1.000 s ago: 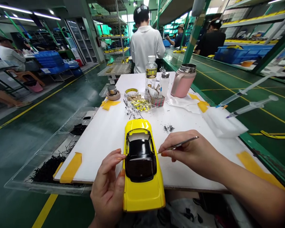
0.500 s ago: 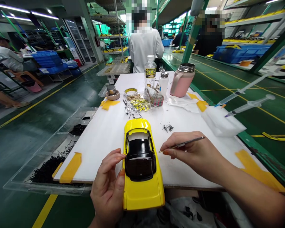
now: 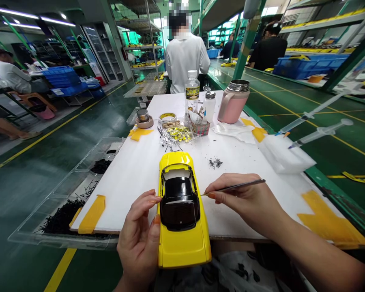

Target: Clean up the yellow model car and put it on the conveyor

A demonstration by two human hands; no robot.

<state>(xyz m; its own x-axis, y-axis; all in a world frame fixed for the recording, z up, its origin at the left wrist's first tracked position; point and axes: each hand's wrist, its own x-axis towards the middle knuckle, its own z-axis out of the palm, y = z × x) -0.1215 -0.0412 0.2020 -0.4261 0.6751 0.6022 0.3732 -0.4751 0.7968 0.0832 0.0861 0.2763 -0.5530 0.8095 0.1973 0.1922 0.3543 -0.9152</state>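
A yellow model car point(image 3: 182, 239) with a black roof lies lengthwise on the near edge of a white work board point(image 3: 134, 170), its near end hanging over the board's edge. My left hand point(image 3: 140, 239) grips the car's left side, thumb on the roof edge. My right hand point(image 3: 246, 198) pinches metal tweezers point(image 3: 234, 186), whose tip rests at the car's right side by the window. A small heap of tiny dark parts point(image 3: 215, 163) lies on the board just beyond my right hand.
At the board's far end stand a pink flask point(image 3: 234, 102), a clear bottle point(image 3: 192, 90), tape rolls point(image 3: 168, 118) and a bag of yellow parts point(image 3: 179, 134). Two syringes point(image 3: 319, 132) stick out of white foam on the right. A clear tray point(image 3: 63, 211) with black bits sits left. People work behind.
My right hand has tilted the tweezers flatter, with their back end moving right. The car and my left hand have stayed where they were.
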